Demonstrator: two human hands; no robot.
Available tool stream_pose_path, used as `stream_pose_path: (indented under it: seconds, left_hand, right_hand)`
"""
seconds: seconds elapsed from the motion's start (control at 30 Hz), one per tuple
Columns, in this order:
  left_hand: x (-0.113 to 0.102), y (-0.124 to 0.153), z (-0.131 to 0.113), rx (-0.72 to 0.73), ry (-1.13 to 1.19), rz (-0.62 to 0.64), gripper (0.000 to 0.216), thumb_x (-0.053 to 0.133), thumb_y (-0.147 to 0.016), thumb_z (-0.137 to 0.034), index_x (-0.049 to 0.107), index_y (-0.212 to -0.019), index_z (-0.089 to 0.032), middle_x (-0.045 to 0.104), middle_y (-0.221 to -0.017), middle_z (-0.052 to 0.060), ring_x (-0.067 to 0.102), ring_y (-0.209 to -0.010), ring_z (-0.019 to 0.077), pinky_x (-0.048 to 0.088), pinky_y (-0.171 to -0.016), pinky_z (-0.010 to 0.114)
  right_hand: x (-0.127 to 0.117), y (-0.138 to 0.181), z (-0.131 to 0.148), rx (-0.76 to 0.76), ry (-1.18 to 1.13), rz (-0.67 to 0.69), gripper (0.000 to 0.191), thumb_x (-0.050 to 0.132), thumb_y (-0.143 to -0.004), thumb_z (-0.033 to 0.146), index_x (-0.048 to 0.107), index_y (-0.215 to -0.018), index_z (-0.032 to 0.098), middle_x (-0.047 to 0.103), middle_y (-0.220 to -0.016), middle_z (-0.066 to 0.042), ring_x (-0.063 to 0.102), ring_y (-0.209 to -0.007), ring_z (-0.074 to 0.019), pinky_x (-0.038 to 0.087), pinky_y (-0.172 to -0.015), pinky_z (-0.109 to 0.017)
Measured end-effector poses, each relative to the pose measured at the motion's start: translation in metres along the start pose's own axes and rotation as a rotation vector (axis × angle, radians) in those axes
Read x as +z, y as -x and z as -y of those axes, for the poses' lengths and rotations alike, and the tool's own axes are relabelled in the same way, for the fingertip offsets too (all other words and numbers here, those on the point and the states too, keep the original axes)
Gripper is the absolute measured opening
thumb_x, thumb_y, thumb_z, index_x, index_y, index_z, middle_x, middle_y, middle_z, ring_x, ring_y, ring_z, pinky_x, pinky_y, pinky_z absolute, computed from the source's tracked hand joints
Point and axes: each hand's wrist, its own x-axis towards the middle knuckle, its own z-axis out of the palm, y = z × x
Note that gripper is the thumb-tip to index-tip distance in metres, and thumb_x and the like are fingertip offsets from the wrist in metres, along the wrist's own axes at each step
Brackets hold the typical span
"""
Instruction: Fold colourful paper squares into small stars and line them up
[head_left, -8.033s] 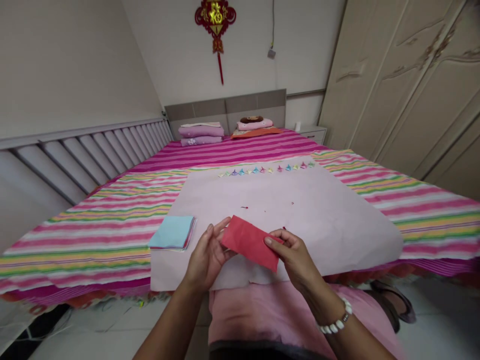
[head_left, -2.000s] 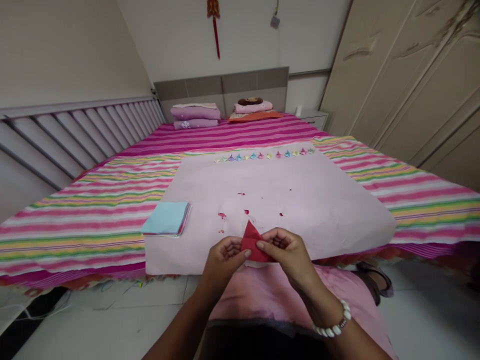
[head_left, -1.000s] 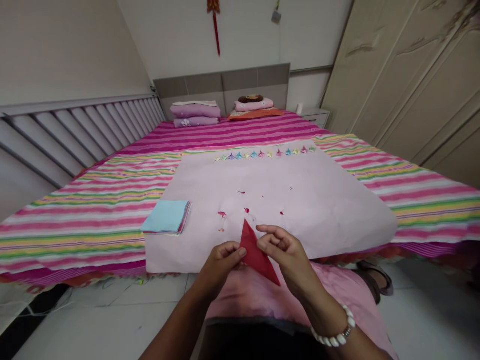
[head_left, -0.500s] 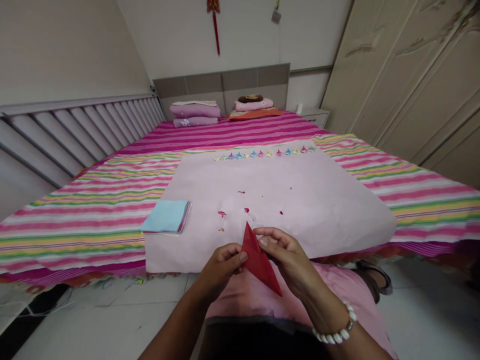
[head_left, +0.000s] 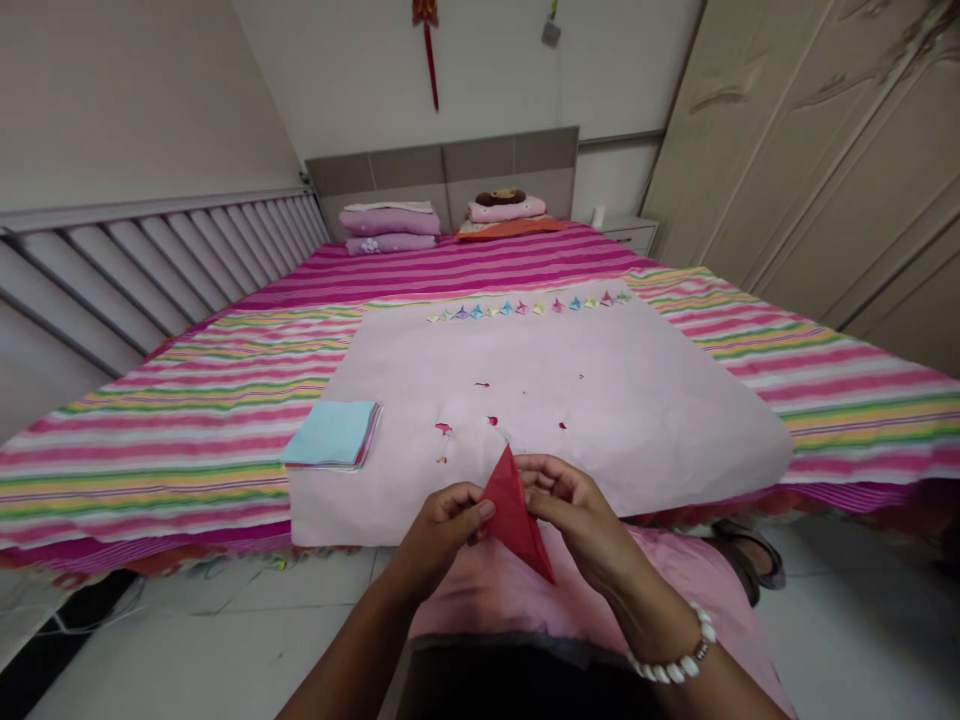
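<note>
A red paper, folded into a narrow triangle, hangs between both hands just in front of the bed's near edge. My left hand pinches its left side with thumb and forefinger. My right hand is closed on its upper right edge, fingers curled behind it. The triangle's long point angles down to the right over my pink lap. A pale pink sheet lies on the bed beyond the hands.
A stack of coloured paper squares, light blue on top, rests on the sheet's left edge. A row of several small folded paper pieces lines the sheet's far edge. Tiny red scraps dot the sheet. Wardrobe doors stand to the right.
The red paper went from a wide rectangle to a narrow triangle. In the last second my right fingers closed onto its upper edge and the point shifted slightly.
</note>
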Motion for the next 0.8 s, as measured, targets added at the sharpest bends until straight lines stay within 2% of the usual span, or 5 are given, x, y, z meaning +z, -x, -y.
stream_pose_path:
  seconds: [0.2, 0.33, 0.5, 0.67, 0.8]
  left_hand:
    - [0.003, -0.001, -0.005, 0.023, -0.083, -0.066, 0.022, 0.068, -0.074, -0.037, 0.064, -0.069, -0.016, 0.054, -0.054, -0.004, 0.046, -0.052, 0.0093, 0.037, -0.055, 0.022]
    - [0.008, -0.002, -0.007, 0.046, -0.112, -0.082, 0.021, 0.067, -0.076, -0.037, 0.067, -0.074, -0.015, 0.059, -0.057, -0.002, 0.051, -0.055, 0.0109, 0.042, -0.057, 0.023]
    - [0.020, -0.003, -0.007, 0.099, -0.123, -0.178, 0.038, 0.064, -0.077, -0.040, 0.066, -0.106, -0.015, 0.071, -0.085, 0.006, 0.064, -0.077, 0.0194, 0.051, -0.069, 0.030]
    - [0.034, 0.001, -0.006, 0.163, -0.151, -0.224, 0.055, 0.066, -0.076, -0.040, 0.055, -0.124, -0.015, 0.062, -0.123, 0.013, 0.060, -0.108, 0.0271, 0.050, -0.088, 0.036]
    - [0.038, 0.000, -0.003, 0.149, -0.167, -0.307, 0.062, 0.068, -0.075, -0.033, 0.047, -0.130, -0.015, 0.063, -0.120, 0.012, 0.061, -0.109, 0.0253, 0.048, -0.092, 0.036]
  right_hand:
    - [0.001, -0.001, 0.001, -0.036, 0.089, 0.022, 0.030, 0.066, -0.061, 0.014, 0.068, -0.091, 0.019, 0.070, -0.077, -0.002, 0.064, -0.070, -0.0160, 0.049, -0.067, -0.029]
    - [0.002, -0.004, -0.006, -0.059, 0.198, 0.006, 0.019, 0.064, -0.061, 0.013, 0.067, -0.079, 0.019, 0.069, -0.069, 0.000, 0.063, -0.063, -0.0160, 0.049, -0.062, -0.028]
    - [0.003, -0.007, -0.015, -0.211, 0.391, -0.108, 0.009, 0.063, -0.070, 0.019, 0.067, -0.078, 0.020, 0.068, -0.068, -0.001, 0.061, -0.061, -0.0173, 0.047, -0.057, -0.028]
    - [0.002, -0.006, -0.019, -0.395, 0.694, -0.243, 0.016, 0.059, -0.075, 0.016, 0.067, -0.088, 0.021, 0.069, -0.079, -0.003, 0.061, -0.069, -0.0193, 0.047, -0.063, -0.030]
    - [0.004, -0.005, -0.023, -0.486, 0.823, -0.242, 0.023, 0.057, -0.074, 0.013, 0.066, -0.093, 0.021, 0.067, -0.083, -0.005, 0.061, -0.072, -0.0201, 0.048, -0.066, -0.031]
